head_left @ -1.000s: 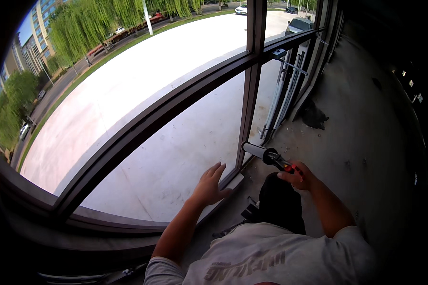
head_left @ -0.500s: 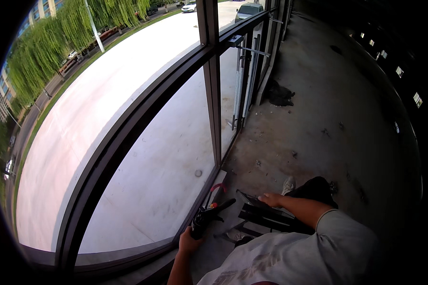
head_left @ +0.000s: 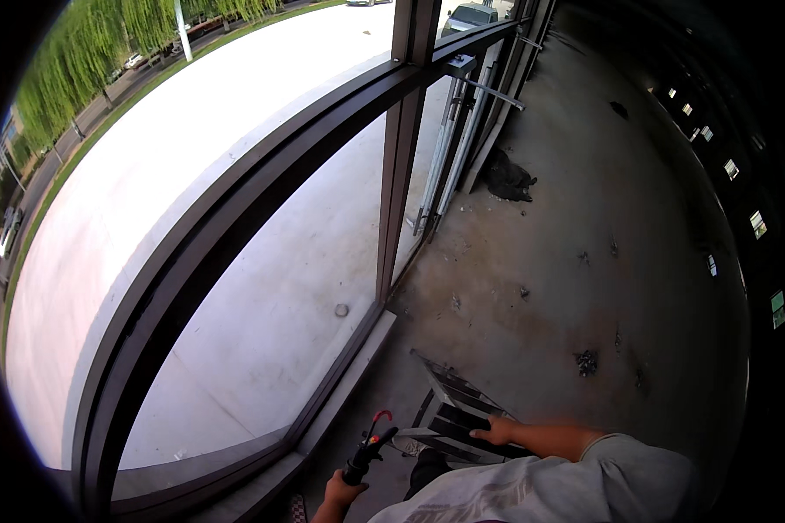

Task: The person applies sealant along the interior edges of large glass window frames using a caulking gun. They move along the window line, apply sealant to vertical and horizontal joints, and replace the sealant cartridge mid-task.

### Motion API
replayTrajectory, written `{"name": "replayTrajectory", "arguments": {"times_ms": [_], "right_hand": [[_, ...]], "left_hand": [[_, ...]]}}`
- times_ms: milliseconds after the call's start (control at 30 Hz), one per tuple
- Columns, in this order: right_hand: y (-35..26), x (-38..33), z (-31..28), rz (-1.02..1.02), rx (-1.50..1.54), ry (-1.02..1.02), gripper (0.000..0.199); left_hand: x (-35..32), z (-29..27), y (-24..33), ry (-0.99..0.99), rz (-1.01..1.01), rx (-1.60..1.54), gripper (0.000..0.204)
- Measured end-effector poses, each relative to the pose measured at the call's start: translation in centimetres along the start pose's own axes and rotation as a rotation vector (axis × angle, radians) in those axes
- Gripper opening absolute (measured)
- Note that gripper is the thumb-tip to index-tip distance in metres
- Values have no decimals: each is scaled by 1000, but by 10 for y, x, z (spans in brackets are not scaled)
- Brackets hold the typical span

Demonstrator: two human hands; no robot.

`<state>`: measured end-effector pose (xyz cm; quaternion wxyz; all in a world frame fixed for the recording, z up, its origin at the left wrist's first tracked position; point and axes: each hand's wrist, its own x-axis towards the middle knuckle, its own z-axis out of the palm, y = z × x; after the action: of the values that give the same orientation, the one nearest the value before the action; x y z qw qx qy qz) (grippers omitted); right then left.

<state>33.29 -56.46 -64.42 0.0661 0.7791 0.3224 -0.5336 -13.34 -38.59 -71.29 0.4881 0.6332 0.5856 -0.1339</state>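
Observation:
My left hand is wrapped around a black caulking gun, held low near the glass wall. A thin red hooked end sticks up from the gun, with a small orange-red part below it. To the right, my right hand grips the edge of a dark folding stepladder with flat treads. The ladder stands in front of my body, and my shirt covers its lower part. My fingers hide part of the gun's grip.
A dark-framed glass wall runs along my left, with a low sill at its foot. Ahead, a glass door has long pale handles. A black heap and small debris piles lie on the concrete floor.
The view has shifted, so the window frame and floor sit differently. Both hands appear lower in the picture, still holding the caulking gun and the ladder; more of the ladder's treads shows.

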Motion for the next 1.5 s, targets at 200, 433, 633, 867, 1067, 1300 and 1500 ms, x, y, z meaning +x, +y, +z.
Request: {"name": "replayTrajectory", "arguments": {"times_ms": [200, 433, 633, 867, 1067, 1300, 1500], "right_hand": [[19, -9, 24, -190, -126, 347, 86], [21, -14, 29, -278, -74, 430, 73], [13, -18, 38, -278, -19, 497, 67], [7, -25, 37, -398, 4, 617, 61], [11, -34, 33, -366, -5, 561, 61], [-11, -59, 10, -385, 81, 584, 69], [14, -20, 26, -495, -160, 764, 83]], "left_hand": [[-2, -4, 19, -1, -155, -126, 69], [22, 10, -1, 125, -166, -46, 66], [50, -28, 52, 147, -139, 50, 65], [81, -36, 63, 234, -56, 119, 61], [87, -39, 94, 253, 43, 123, 64], [81, -20, 61, 426, 89, 101, 59], [24, 16, -13, 579, 107, 108, 57]]}}
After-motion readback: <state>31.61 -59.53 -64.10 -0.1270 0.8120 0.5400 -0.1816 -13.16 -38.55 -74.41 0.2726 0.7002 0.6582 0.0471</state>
